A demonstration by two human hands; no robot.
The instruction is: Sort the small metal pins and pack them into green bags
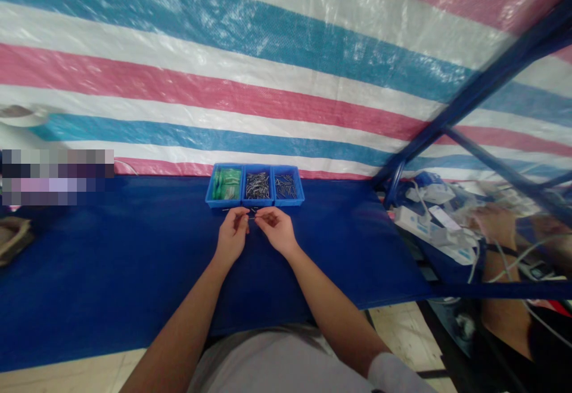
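My left hand point(232, 235) and my right hand point(277, 232) meet over the blue table, both with fingertips pinched. Between them shows a thin metal pin-like piece point(251, 219), its ends covered by the fingers; whether it is a screw is too small to tell. Just beyond the fingers lie a few small dark metal pieces point(254, 209). Behind my hands stand three blue bins side by side. The left bin point(218, 204) has green plastic packets point(230, 180), the middle bin point(258, 203) many short metal pieces point(258, 185), the right bin point(288, 203) longer thin ones point(285, 186).
A striped plastic sheet point(268, 95) hangs behind the blue table point(134, 268). At right stand a blue metal frame point(447, 113), a white power strip point(413, 226), cables and another person's arm point(500, 286). A brown container point(13, 238) sits at the left edge.
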